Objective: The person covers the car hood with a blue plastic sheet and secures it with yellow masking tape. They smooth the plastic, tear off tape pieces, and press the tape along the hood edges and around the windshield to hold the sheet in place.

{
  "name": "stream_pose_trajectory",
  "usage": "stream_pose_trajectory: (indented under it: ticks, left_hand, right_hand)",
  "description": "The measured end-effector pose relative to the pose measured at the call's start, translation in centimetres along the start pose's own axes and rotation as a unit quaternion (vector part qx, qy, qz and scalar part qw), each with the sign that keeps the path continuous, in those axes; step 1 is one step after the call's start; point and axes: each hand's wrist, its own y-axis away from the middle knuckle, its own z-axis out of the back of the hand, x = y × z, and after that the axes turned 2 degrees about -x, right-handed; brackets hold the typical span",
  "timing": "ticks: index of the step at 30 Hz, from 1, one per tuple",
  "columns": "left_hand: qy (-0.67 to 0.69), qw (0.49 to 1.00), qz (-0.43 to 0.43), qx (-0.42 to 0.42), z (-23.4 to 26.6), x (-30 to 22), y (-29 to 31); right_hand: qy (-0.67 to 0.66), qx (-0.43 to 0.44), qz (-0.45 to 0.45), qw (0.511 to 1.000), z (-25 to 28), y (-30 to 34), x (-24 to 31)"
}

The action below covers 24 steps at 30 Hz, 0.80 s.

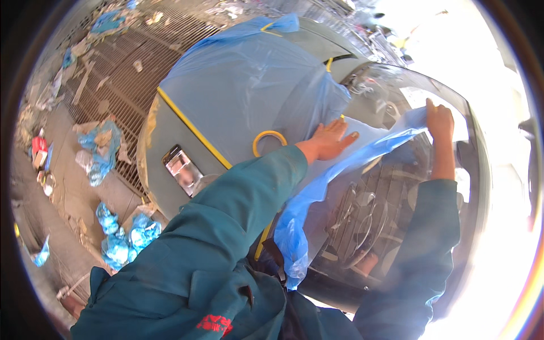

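Blue plastic sheeting (243,79) covers much of a grey car hood (170,130), with yellow masking tape (192,131) along its near left edge. My left hand (330,140) lies flat with fingers spread on the sheeting, near the base of the windshield (362,221). Out to the right, my right hand (440,120) is closed on a gathered end of the sheeting, pulling it up over the glass. A loose fold of the sheet hangs down toward my body. Beside my left forearm, a roll of yellow masking tape (270,136) rests on the covered hood.
A smartphone (182,169) lies on the bare part of the hood. Crumpled blue plastic (127,241) and other scraps litter the floor at left, next to a metal floor grate (127,85). Through the windshield a steering wheel (365,229) shows.
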Motion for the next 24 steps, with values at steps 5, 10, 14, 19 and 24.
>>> stream_pose_trajectory:
  ticks: [5, 10, 14, 19, 24]
  left_hand:
    - [-0.096, 0.995, 0.001, 0.032, 0.5, 0.0, 0.0]
    - [-0.164, 0.986, 0.0, 0.035, 0.6, 0.0, -0.4]
    - [-0.187, 0.981, 0.004, 0.045, 0.8, 0.5, -1.0]
    - [-0.196, 0.98, -0.026, 0.034, 0.9, 1.6, -1.4]
    - [-0.203, 0.978, -0.032, 0.026, 1.0, 3.1, -2.4]
  right_hand:
    - [0.011, -0.155, -0.075, 0.985, 12.6, 3.2, -10.7]
    - [0.034, -0.244, -0.164, 0.955, 24.4, 12.5, -18.8]
    - [0.011, -0.25, -0.249, 0.936, 31.1, 22.0, -22.6]
    - [0.003, -0.271, -0.279, 0.921, 35.8, 33.2, -23.4]
    - [-0.035, -0.282, -0.297, 0.911, 37.4, 44.0, -20.6]
